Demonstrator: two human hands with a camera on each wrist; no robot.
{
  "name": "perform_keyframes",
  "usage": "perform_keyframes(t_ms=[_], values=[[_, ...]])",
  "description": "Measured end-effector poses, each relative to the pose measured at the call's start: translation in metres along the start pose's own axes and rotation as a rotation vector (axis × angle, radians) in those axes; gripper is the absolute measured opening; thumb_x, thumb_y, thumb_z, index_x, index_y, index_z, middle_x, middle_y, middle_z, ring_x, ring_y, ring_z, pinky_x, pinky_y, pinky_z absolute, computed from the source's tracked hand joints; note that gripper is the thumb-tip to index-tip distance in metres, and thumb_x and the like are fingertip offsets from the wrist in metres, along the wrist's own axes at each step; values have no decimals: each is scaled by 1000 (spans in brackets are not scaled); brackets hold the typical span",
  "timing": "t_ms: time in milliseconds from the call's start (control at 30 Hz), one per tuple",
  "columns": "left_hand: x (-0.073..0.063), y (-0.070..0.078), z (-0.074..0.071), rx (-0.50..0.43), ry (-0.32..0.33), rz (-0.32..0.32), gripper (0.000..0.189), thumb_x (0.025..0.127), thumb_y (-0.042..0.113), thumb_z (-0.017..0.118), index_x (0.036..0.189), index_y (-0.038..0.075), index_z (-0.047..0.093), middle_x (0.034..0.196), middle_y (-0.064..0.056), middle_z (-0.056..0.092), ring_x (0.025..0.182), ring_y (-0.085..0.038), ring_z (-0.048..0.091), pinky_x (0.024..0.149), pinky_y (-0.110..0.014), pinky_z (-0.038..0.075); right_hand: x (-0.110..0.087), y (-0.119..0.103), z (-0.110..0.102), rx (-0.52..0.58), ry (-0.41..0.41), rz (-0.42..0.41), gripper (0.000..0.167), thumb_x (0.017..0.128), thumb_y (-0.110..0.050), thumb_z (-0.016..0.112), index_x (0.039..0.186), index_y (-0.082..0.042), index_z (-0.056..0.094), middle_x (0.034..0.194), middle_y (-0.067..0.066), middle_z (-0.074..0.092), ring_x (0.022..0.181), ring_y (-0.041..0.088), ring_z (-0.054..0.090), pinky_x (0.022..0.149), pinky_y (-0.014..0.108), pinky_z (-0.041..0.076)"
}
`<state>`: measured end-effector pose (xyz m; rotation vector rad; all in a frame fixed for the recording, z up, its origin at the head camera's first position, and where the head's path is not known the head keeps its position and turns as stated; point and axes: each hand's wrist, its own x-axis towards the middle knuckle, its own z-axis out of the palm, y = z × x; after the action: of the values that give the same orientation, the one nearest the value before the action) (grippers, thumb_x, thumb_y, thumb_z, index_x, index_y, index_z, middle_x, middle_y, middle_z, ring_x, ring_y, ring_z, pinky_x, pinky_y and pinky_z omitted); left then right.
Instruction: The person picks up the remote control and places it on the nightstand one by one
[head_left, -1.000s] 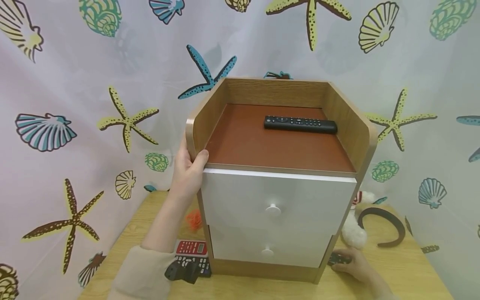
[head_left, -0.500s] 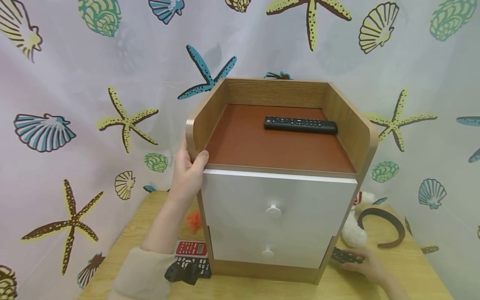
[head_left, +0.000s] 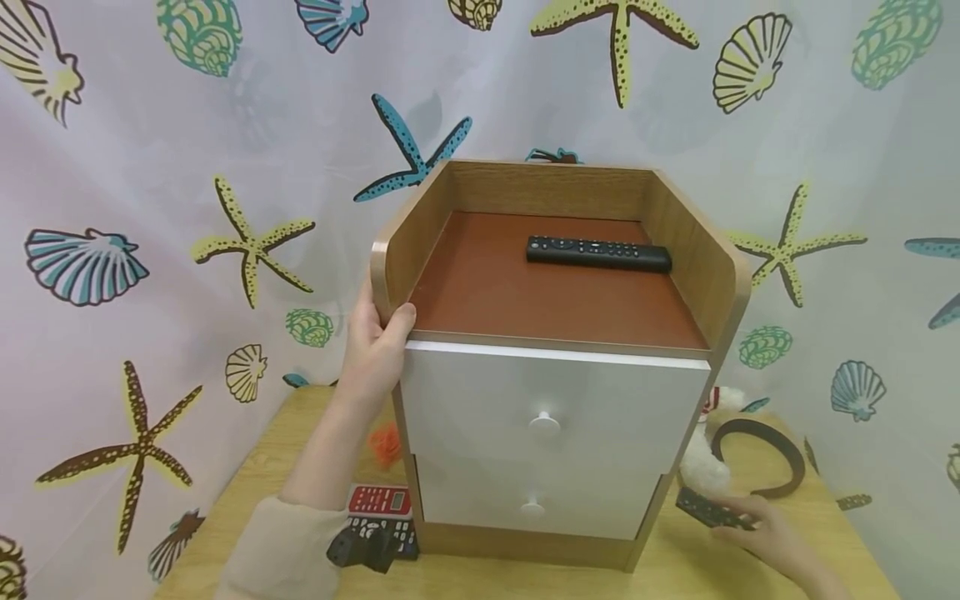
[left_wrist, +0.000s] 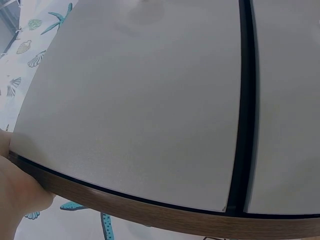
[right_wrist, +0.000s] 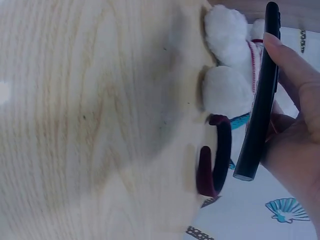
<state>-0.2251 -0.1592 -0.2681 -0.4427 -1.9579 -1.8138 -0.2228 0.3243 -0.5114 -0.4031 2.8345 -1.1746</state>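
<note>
Right of the cabinet [head_left: 555,375], above the surface [head_left: 667,575], the right hand [head_left: 761,533] pinched a black remote [right_wrist: 259,110] that a loosened thumb might have dropped, while the left hand [head_left: 371,348] gripped the cabinet's side.

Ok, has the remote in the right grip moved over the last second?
Yes. In the head view, the black remote in the right grip has shifted rightward, away from the side of the white-fronted cabinet.
</note>
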Motion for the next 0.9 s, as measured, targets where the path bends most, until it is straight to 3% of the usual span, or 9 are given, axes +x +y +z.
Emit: perform_keyframes(t_ms=[133,333,433,567,667,900], values=[[1,0,1,4,0,7,54,95,1,37,145,16,26,145,-6,37,134,-21,35,114,-44,24,-10,-8,-12,-27,-11,71,50,86,-26,67,127,0,55,128,29,53,104,39,55,73,50,51],[3,0,1,3,4,-8,53,95,2,37,145,16,26,145,-5,38,133,-20,36,114,-43,25,-23,-19,-27,-54,30,75,49,86,-25,67,126,1,56,128,27,54,101,35,56,73,48,50],[2,0,1,7,5,-24,53,95,3,37,145,17,25,145,-4,37,134,-20,35,114,-44,24,-28,-26,-33,-82,63,65,48,86,-26,68,126,-1,57,126,17,59,99,27,58,74,47,51],[0,0,1,7,1,-23,53,95,3,37,145,16,25,145,-5,37,134,-20,34,114,-44,23,-34,-32,-39,-137,140,14,44,82,-28,71,121,-8,63,112,-10,65,88,1,54,69,31,51],[0,0,1,3,0,-22,53,95,3,37,145,16,25,145,-6,37,133,-20,35,114,-44,24,-37,-37,-43,-152,173,-36,40,81,-26,73,117,-8,65,105,-23,61,82,-7,51,64,22,47],[-1,0,0,7,-2,-22,53,95,3,37,145,16,25,146,-6,37,134,-21,34,114,-45,24,-47,-56,-56,-157,145,88,50,85,-30,69,127,-5,58,114,-12,57,86,-11,45,67,26,47]])
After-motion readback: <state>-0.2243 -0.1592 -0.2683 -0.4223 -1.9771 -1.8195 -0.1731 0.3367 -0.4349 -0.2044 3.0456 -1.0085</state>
